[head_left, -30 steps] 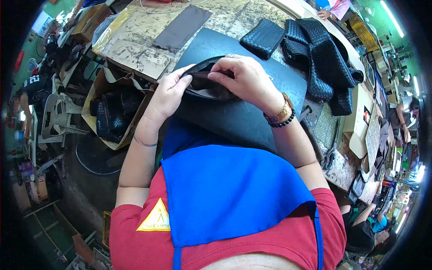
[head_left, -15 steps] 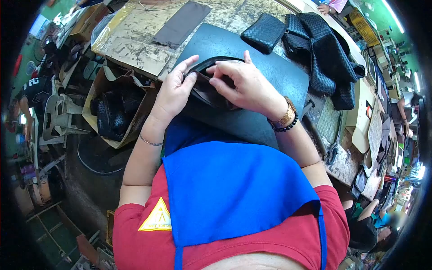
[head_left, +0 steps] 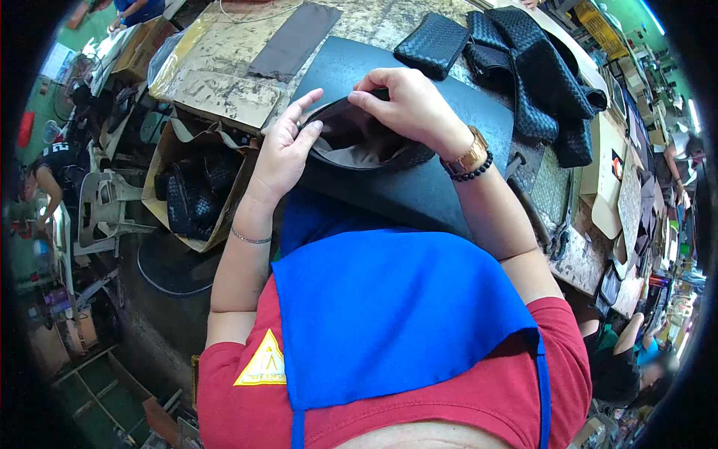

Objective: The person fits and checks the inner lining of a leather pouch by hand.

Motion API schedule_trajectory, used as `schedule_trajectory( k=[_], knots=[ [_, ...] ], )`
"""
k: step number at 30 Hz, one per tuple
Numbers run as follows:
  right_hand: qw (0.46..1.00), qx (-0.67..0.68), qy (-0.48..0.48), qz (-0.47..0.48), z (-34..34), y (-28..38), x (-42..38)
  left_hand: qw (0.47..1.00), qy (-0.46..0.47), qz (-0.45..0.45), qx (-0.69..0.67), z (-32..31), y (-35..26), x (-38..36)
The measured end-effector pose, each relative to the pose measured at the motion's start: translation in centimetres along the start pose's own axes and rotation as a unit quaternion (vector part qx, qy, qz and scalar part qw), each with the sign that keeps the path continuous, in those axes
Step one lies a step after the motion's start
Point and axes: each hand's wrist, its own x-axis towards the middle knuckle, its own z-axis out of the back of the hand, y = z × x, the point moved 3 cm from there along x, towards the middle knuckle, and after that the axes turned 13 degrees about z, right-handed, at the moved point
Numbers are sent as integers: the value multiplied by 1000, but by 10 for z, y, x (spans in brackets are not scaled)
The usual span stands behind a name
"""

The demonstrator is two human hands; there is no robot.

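A black pouch [head_left: 363,156] with a grey-brown lining lies with its mouth spread wide above a dark, smooth board [head_left: 479,123]. Its left rim is gripped by my left hand [head_left: 286,146], thumb on the lining side and fingers partly raised. At the far rim, my right hand [head_left: 411,108] pinches the edge between thumb and fingers. The pouch's outer face is mostly hidden. Beyond the board sits a flat black woven pouch [head_left: 432,46], beside a heap of black woven pieces [head_left: 535,82].
A brown fabric piece [head_left: 295,41] lies on the stained worktable [head_left: 224,90]. On my left, a cardboard box [head_left: 155,168] holds black woven items near a pale plastic chair [head_left: 112,202]. A hammer-like tool [head_left: 523,191] rests right of the board. Other people are at both sides.
My right hand has come out of the pouch's mouth and moved up to its far rim. The mouth is now wider, showing more lining. My left hand stays on the left rim.
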Motion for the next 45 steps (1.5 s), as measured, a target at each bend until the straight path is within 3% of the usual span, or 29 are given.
schedule_trajectory(
  k=[15,39,45],
  knots=[
    [999,27,-5,-29,-1,-2,-3,996,53,74,-21,12,5,9],
    [998,-39,10,-44,-8,-4,-5,991,57,85,-82,4,-5,7],
    [998,-49,6,-39,-6,1,-8,993,22,55,98,2,-20,11]
  ],
)
